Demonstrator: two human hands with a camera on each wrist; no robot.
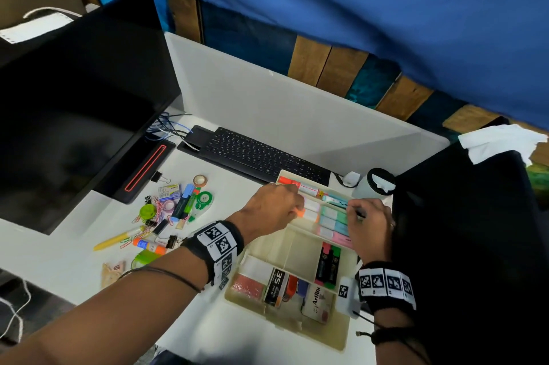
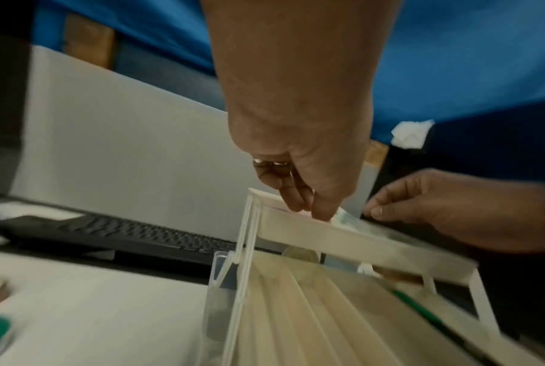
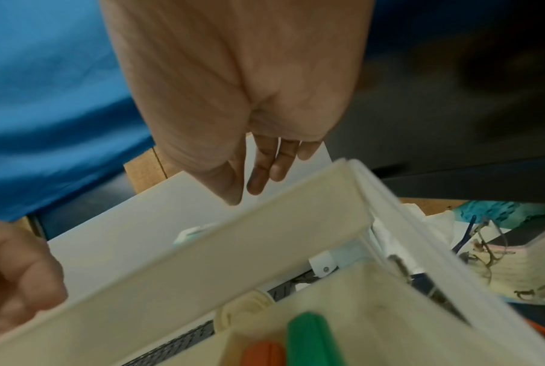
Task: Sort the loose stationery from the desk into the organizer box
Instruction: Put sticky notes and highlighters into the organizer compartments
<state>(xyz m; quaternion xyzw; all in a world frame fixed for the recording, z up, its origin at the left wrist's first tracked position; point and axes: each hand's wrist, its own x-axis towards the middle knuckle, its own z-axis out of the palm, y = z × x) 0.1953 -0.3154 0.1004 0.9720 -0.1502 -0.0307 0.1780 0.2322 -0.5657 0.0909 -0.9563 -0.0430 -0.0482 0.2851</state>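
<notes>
The cream organizer box (image 1: 326, 335) stands at the desk's near right, its upper tray (image 1: 284, 175) swung up and lined with pastel highlighters (image 1: 332, 223). My left hand (image 1: 298, 210) reaches into the tray's left side, fingers curled down on an orange highlighter (image 1: 301, 213). From the left wrist view, the left hand (image 2: 315, 213) dips its fingertips behind the tray wall (image 2: 359, 245). My right hand (image 1: 352, 210) pinches the end of a teal highlighter (image 1: 335, 201) lying slantwise; the grip is partly hidden. Loose stationery (image 1: 169, 210) lies in a pile to the left.
A black keyboard (image 1: 261, 153) lies behind the box and a dark monitor (image 1: 74, 127) stands at the left. A white cup with a black lid (image 1: 377, 183) is beside the tray. The lower compartments hold pink and green markers (image 1: 328, 265). A black cloth (image 1: 475, 231) borders the right.
</notes>
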